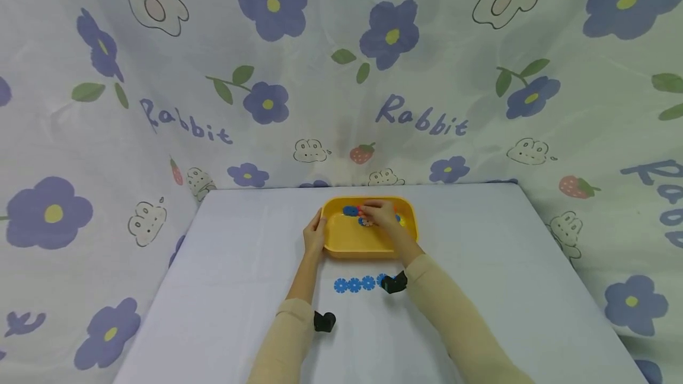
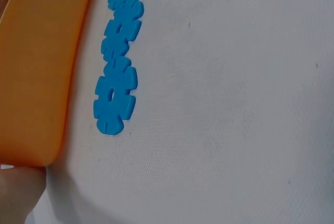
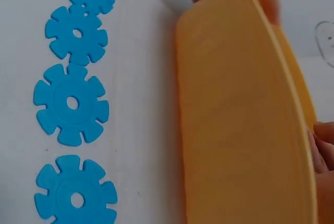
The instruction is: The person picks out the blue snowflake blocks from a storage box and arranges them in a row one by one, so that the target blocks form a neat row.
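Note:
A yellow tray (image 1: pixel 352 242) stands on the table, and my left hand (image 1: pixel 313 236) grips its left side, fingers and thumb about the wall. My right hand (image 1: pixel 381 213) reaches into the tray, fingers bent, the fingertips at a small red piece (image 1: pixel 360 211); whether they pinch it is too small to tell. Beside them in the tray lie a dark blue piece (image 1: pixel 350 211) and some other coloured pieces, partly hidden by the hand. In front of the tray, several blue notched snowflake discs (image 3: pixel 71 103) form a row, the left ones touching or overlapping.
The table has a white cover (image 1: pixel 240 265). A curtain printed with flowers and rabbits (image 1: pixel 341 99) hangs behind it and along both sides. A black wrist camera (image 1: pixel 395 282) on the right arm covers the right end of the disc row; another (image 1: pixel 324 322) sits on the left arm.

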### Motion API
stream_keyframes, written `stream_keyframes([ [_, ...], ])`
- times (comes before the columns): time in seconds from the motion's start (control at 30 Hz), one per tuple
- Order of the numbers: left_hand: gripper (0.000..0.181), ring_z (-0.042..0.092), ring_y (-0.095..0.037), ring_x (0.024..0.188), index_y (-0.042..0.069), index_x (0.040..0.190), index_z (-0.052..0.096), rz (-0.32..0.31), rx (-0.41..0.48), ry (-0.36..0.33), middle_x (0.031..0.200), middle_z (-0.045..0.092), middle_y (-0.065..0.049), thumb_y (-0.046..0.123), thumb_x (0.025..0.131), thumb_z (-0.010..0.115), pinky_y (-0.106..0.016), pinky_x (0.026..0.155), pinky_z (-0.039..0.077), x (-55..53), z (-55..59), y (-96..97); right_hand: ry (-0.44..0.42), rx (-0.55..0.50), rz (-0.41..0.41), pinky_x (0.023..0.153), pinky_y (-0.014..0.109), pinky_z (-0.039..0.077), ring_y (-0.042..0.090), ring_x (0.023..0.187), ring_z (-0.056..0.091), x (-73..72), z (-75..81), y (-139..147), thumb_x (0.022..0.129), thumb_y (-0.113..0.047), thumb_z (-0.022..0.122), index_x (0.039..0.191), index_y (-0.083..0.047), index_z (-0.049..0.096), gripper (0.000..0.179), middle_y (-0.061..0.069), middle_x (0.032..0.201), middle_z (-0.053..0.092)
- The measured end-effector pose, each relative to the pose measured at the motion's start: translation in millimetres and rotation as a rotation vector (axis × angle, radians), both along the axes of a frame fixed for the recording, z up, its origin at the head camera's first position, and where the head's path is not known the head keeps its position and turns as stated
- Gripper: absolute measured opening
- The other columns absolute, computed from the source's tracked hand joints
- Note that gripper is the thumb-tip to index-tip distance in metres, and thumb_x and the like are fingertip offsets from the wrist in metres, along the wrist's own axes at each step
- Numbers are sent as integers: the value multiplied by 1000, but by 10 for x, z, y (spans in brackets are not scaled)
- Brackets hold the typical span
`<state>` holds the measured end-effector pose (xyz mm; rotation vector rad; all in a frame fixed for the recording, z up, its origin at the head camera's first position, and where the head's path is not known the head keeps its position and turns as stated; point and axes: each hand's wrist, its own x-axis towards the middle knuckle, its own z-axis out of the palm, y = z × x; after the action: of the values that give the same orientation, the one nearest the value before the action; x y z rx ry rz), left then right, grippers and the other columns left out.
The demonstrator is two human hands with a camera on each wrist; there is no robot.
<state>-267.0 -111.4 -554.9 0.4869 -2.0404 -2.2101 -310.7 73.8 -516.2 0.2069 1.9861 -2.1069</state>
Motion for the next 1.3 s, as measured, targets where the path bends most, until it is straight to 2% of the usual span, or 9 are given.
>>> stream_keyframes([
  [0.17, 42, 33, -27, 136, 5, 139, 45, 3, -14, 45, 144, 42, -11, 16, 98, 49, -37, 113, 28, 11, -6, -1, -11, 96, 8, 74, 33, 59, 30, 84, 69, -66, -132, -122, 87, 1, 63, 115, 13, 60, 31, 25, 100, 68],
  [0.33, 43, 33, -25, 137, 7, 140, 45, -12, -16, 47, 145, 41, -9, 18, 99, 49, -35, 113, 29, 8, -18, -10, -77, 106, 45, 85, 37, 55, 32, 94, 67, -98, -200, -245, 86, 4, 63, 118, 10, 60, 33, 25, 111, 64],
  [0.57, 43, 34, -25, 136, 7, 140, 45, -9, -20, 51, 145, 41, -10, 18, 98, 49, -34, 112, 31, 5, -20, -20, -10, -54, 136, 74, 34, 59, 27, 83, 70, -627, -1167, -359, 75, -1, 76, 111, 5, 66, 37, 20, 100, 68],
  [0.67, 43, 34, -25, 136, 8, 140, 45, -10, -24, 36, 145, 40, -9, 19, 98, 50, -35, 111, 32, 3, -17, -20, -25, -40, 141, 72, 34, 59, 27, 83, 70, -690, -1295, -477, 74, -3, 78, 116, 4, 64, 44, 20, 102, 68],
  [0.73, 43, 33, -26, 136, 9, 140, 45, -14, -38, 25, 145, 40, -10, 19, 98, 50, -36, 111, 32, 6, -10, -18, -58, -22, 129, 78, 37, 58, 29, 88, 69, -620, -1215, -558, 76, -2, 76, 124, 3, 58, 51, 20, 109, 66],
  [0.9, 43, 33, -27, 136, 9, 139, 46, -18, -73, 24, 144, 41, -10, 20, 98, 50, -37, 111, 32, 16, 18, 0, -25, -86, 111, 72, 34, 59, 28, 82, 70, -575, -1207, -695, 76, -6, 77, 132, 7, 48, 65, 24, 103, 66],
  [1.07, 43, 35, -27, 135, 7, 140, 45, -33, -70, 60, 144, 41, -11, 19, 98, 49, -37, 110, 33, 19, 14, -9, -60, -69, 113, 82, 39, 56, 32, 93, 68, -318, -801, -803, 83, -4, 70, 132, 4, 50, 54, 23, 106, 66],
  [1.17, 44, 34, -29, 136, 4, 140, 43, -57, -46, 76, 145, 40, -13, 17, 99, 49, -39, 111, 32, 24, 25, -32, -60, -87, 126, 81, 38, 57, 32, 93, 68, -232, -681, -823, 86, -7, 67, 129, 3, 54, 47, 22, 106, 67],
  [1.3, 43, 34, -31, 135, 2, 139, 43, -58, -50, 75, 143, 41, -15, 16, 98, 49, -41, 111, 31, 67, 110, -27, -42, -9, 155, 75, 34, 58, 27, 83, 68, -105, -492, -822, 89, -13, 65, 124, 6, 58, 40, 22, 105, 67],
])
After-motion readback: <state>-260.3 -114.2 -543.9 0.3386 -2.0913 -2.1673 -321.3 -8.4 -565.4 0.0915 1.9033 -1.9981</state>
